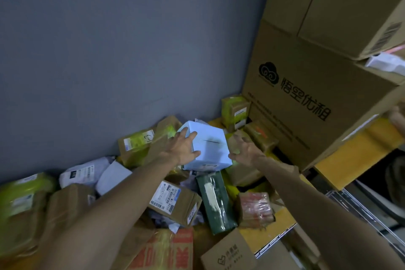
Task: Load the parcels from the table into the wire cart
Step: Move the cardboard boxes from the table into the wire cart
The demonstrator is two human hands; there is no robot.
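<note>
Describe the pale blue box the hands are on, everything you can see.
The pale blue box is cube-like, smooth cardboard by its look, closed, with a thin dark mark across its front face and small print near the bottom edge. It sits tilted, one corner up, on the pile of parcels by the grey wall. The left hand lies spread against its left side, fingers over the top corner. The right hand is spread at its right edge; contact is unclear.

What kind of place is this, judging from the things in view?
Probably a parcel depot or storeroom: labelled parcels heaped against a grey wall, cardboard cartons stacked at the right, and part of a wire cart at lower right.
</note>
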